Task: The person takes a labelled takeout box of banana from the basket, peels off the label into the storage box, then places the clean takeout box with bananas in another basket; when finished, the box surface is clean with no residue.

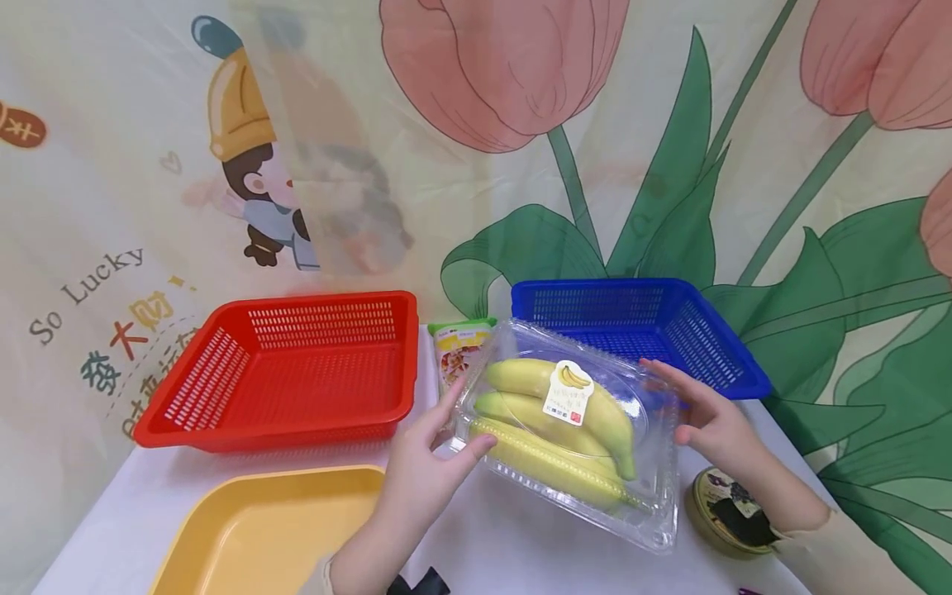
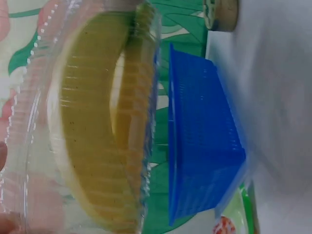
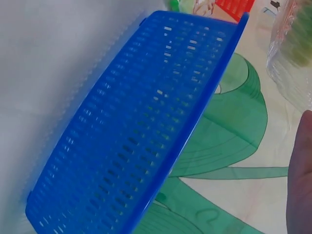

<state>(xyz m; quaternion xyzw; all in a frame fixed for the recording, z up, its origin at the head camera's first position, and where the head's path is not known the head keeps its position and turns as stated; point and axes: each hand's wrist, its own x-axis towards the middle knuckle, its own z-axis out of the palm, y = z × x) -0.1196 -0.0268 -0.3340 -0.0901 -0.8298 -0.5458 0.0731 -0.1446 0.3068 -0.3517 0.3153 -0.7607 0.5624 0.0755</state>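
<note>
A clear plastic box [image 1: 658, 529] of yellow bananas [image 1: 521, 376] is held up in front of me, tilted. On its lid is a white label [image 1: 567, 394] with a banana picture. My left hand [image 1: 420, 471] grips the box's left edge, thumb in front at the lower rim. At the opposite edge my right hand [image 1: 721, 430] holds the box between fingers and thumb. The left wrist view shows the bananas [image 2: 92, 117] through the ribbed plastic side. In the right wrist view, one finger [image 3: 300, 180] lies by the box's corner [image 3: 282, 73].
A red basket [image 1: 409, 413] stands back left, a blue basket [image 1: 732, 355] back right. Between them is a green-topped snack packet [image 1: 454, 343], partly hidden by the box. A yellow tray [image 1: 327, 474] lies front left; a round tin [image 1: 732, 512] sits under my right wrist.
</note>
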